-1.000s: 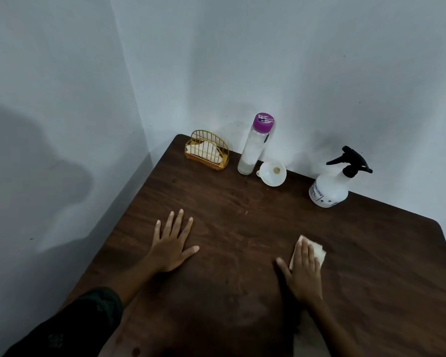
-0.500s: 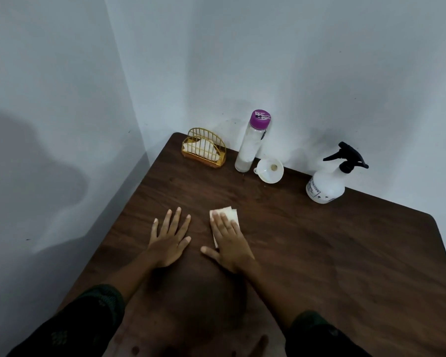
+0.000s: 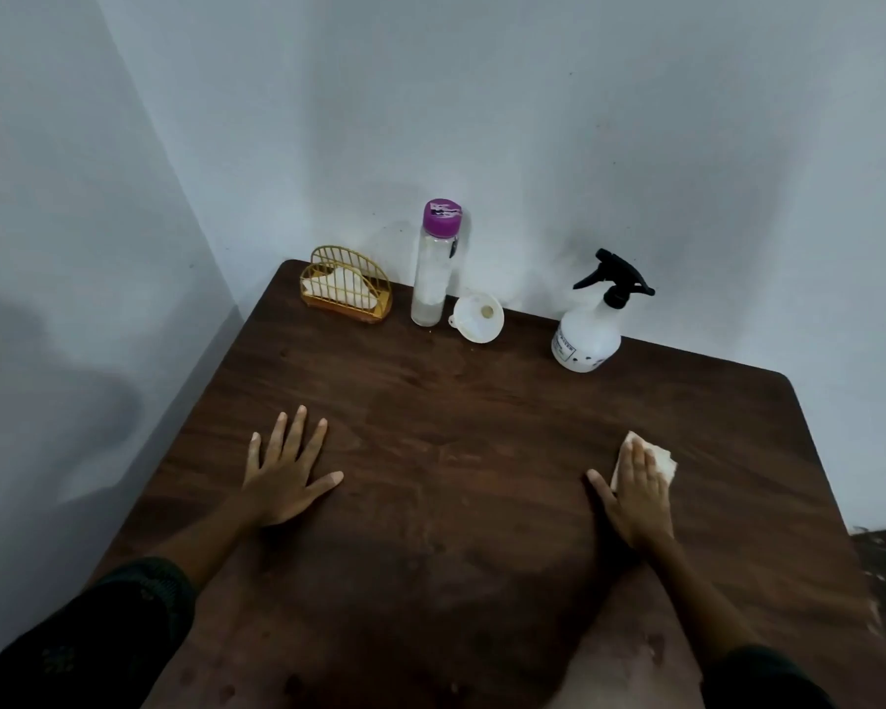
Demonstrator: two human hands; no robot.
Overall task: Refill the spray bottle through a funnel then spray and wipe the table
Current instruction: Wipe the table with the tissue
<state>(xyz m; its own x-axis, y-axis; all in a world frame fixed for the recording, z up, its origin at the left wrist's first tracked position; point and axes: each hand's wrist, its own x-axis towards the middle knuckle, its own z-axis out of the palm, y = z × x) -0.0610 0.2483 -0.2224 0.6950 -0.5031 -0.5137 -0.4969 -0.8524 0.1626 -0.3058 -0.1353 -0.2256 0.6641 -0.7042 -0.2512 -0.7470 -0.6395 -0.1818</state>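
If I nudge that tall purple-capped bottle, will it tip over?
Likely, if pushed high: the bottle stands tall on a narrow base. Its round body would probably roll once down. Clear walls look smooth, maybe slippery.

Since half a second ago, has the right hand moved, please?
Yes: the right hand slid the tissue rightward, from beside the left hand to in front of the spray bottle.
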